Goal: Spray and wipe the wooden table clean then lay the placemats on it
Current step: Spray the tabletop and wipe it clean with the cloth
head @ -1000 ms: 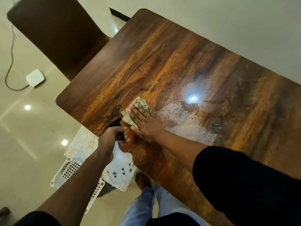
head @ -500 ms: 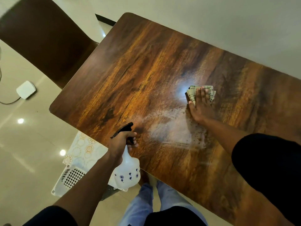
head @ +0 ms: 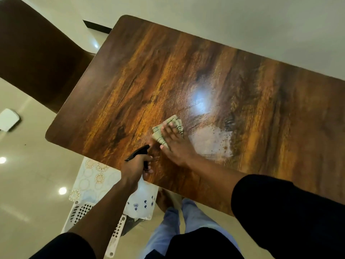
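On the wooden counter [head: 186,75], towards its near left part, the right hand [head: 174,144] presses a folded checked cloth [head: 164,130] flat against the surface, fingers stretched straight over it, so this grip is open and simply bearing down. Just right of the cloth lies a pale wet patch of spray [head: 211,141], speckled with droplets at its edges, and beyond it a bright light reflection [head: 199,97] shines on the wood. At the near edge of the counter, just left of the right wrist, the left hand [head: 135,165] curls round the neck of a spray bottle [head: 141,200], its grip closed on it, with a finger by the trigger; the black spray head [head: 138,152] points out over the counter towards the cloth, while the white body, printed with small blue marks, hangs below the counter's edge. How much liquid the bottle holds cannot be told. Below on the floor, at the near left, stands a white perforated basket [head: 80,212], and placemats [head: 93,182] with pale circle and gold flower patterns rest in or over it, partly hidden by the left forearm; nothing else can be made out in the basket. A dark chair [head: 37,53] stands at the far left corner of the counter, and a small white box [head: 8,119] lies on the floor at the left.
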